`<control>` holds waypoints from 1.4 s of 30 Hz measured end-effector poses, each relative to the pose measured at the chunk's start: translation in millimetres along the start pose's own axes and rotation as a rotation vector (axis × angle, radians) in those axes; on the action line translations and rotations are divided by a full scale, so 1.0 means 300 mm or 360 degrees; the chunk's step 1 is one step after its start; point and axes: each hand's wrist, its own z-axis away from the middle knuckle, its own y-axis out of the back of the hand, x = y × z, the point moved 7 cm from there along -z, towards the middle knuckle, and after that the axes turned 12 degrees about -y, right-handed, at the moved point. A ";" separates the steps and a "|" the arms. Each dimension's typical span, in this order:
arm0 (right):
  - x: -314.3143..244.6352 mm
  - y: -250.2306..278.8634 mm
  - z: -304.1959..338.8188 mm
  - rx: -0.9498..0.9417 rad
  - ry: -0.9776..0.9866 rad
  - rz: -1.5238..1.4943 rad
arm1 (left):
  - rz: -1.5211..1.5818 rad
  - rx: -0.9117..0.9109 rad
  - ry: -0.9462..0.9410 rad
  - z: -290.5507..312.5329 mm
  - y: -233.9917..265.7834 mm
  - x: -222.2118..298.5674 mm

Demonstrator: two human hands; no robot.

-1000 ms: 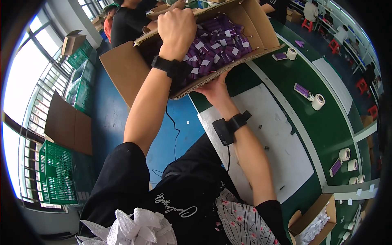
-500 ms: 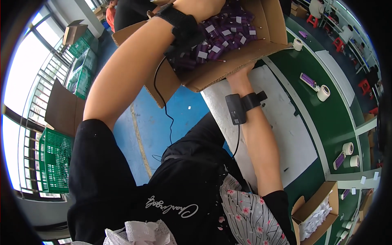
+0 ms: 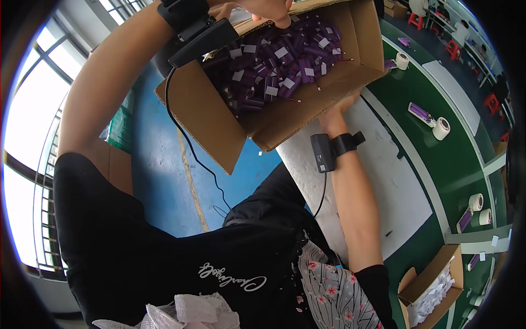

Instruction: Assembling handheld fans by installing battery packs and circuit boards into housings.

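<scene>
A tilted open cardboard box (image 3: 307, 112) shows its inside, heaped with purple-wrapped battery packs (image 3: 274, 60) bearing white labels and thin wires. My left hand (image 3: 266, 10) is at the box's far rim, fingers bent over the edge; part of it is cut off by the picture's top. Against the outside of the near wall, toward the right corner, is my right hand (image 3: 341, 108), with its fingers hidden behind the cardboard. Both wrists wear black strapped devices with cables.
At right runs a green bench (image 3: 405, 109) with a pale sheet (image 3: 402, 203), tape rolls (image 3: 441, 128) and purple packs (image 3: 421, 112). A small carton (image 3: 433, 268) of white paper pieces stands lower right. Blue floor (image 3: 159, 164) lies left; people and red stools are beyond.
My left arm has swung left and the box's far side is uncovered, showing more packs. The box has shifted slightly downward in the picture, and its left flap hangs lower.
</scene>
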 end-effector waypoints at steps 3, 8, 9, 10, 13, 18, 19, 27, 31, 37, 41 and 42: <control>-0.037 0.036 -0.008 0.0042 0.0249 0.0414 | 0.0168 -0.0269 0.0247 0.036 -0.002 0.036; -0.048 0.068 -0.064 0.0058 0.0683 0.1117 | -0.0069 0.0493 -0.0278 0.055 0.046 0.147; -0.049 0.079 -0.069 0.0068 0.0768 0.1269 | -0.0051 0.0275 -0.0031 0.010 0.024 0.142; -0.048 0.080 -0.076 0.0071 0.0855 0.1418 | -0.0047 0.0287 -0.0020 -0.008 0.030 0.166; 0.015 0.032 -0.042 0.0118 0.0985 0.1566 | -0.0078 0.0348 0.0093 0.023 0.027 0.193; 0.069 0.055 -0.048 0.0318 0.0968 0.2225 | -0.0255 0.0773 0.0092 0.042 -0.011 0.213; 0.076 0.002 -0.003 0.0254 0.0983 0.2214 | -0.0239 0.0785 0.0143 0.063 -0.029 0.194; 0.320 -0.111 0.005 0.0159 -0.0642 0.0322 | 0.0099 0.0426 0.0210 0.030 -0.193 -0.127; 0.451 -0.054 -0.170 0.0281 -0.0606 0.0338 | 0.0074 0.0478 0.0138 -0.008 -0.240 -0.300; 0.543 -0.044 -0.174 0.0484 -0.0745 0.0490 | 0.0034 0.0641 0.0048 -0.039 -0.379 -0.380; 0.511 0.101 -0.233 0.0492 -0.0833 0.0676 | 0.0038 0.0683 0.0115 -0.027 -0.383 -0.371; 0.491 0.123 -0.238 0.0504 -0.0834 0.0674 | 0.0073 0.0676 0.0097 -0.021 -0.393 -0.371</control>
